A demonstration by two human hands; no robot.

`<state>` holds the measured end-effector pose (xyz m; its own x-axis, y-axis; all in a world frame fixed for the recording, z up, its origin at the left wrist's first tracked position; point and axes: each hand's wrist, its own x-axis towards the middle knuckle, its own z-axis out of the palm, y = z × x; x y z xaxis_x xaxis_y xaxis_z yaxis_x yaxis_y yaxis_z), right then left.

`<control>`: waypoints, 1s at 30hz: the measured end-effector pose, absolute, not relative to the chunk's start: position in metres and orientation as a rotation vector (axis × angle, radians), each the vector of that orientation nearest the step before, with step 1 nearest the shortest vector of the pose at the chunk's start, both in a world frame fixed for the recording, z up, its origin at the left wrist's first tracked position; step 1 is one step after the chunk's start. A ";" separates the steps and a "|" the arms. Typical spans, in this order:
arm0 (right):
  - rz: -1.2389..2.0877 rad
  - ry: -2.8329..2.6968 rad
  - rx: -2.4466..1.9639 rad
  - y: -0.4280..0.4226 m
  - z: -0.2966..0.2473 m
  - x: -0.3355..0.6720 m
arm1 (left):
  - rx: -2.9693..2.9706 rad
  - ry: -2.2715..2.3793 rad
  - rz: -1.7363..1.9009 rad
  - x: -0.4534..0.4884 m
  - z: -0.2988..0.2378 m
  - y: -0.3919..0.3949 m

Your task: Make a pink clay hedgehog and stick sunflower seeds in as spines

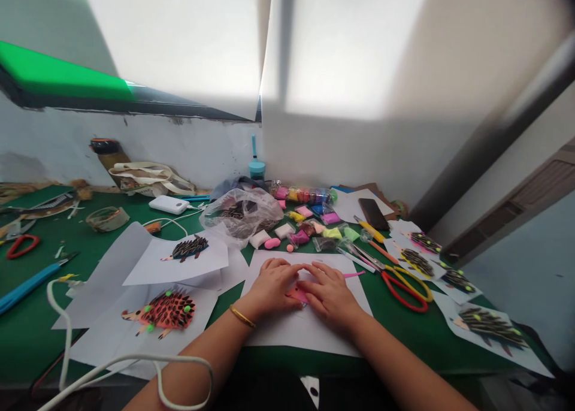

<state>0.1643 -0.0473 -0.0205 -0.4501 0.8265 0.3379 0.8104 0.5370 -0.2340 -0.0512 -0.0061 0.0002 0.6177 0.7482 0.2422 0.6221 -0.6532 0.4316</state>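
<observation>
Both my hands rest close together on a white sheet of paper (314, 330) on the green table. My left hand (272, 286) lies flat, fingers stretched forward, a gold bangle (242, 316) on its wrist. My right hand (327, 291) lies beside it, fingers spread and pressing down on a flat pink clay shape (297, 295) that shows between the two hands. A thin pink strip (354, 274) lies just right of my right hand.
Finished paper hedgehogs lie left (164, 310) (186, 247) and right (489, 325). Red and yellow scissors (404, 282), clay packets (314, 222), a plastic bag (242, 213), a phone (372, 213), a power bank (169, 204) and a white cable (135, 360) surround the sheet.
</observation>
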 end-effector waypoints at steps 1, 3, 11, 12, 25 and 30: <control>0.048 -2.346 -1.342 -0.047 -0.020 0.165 | 2.545 1.113 0.583 -0.051 -0.001 -0.006; 0.045 -2.309 -1.362 -0.048 -0.020 0.165 | 2.551 1.121 0.571 -0.052 -0.002 -0.005; 0.062 -2.263 -1.382 -0.045 -0.024 0.168 | 2.516 1.085 0.613 -0.053 -0.005 -0.002; 0.055 -2.236 -1.373 -0.044 -0.025 0.170 | 2.502 1.072 0.640 -0.053 -0.006 0.000; 0.168 -2.009 -1.421 -0.038 -0.030 0.179 | 2.461 1.339 0.813 -0.059 -0.017 0.023; 0.215 -2.065 -1.451 -0.039 -0.027 0.176 | 2.577 1.340 0.676 -0.052 -0.018 0.017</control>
<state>0.1755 -0.0395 -0.0268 -0.2231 0.8987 0.3775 0.8017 0.3895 -0.4534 -0.0522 0.0169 -0.0175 0.4967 0.8076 0.3179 0.7356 -0.5861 0.3396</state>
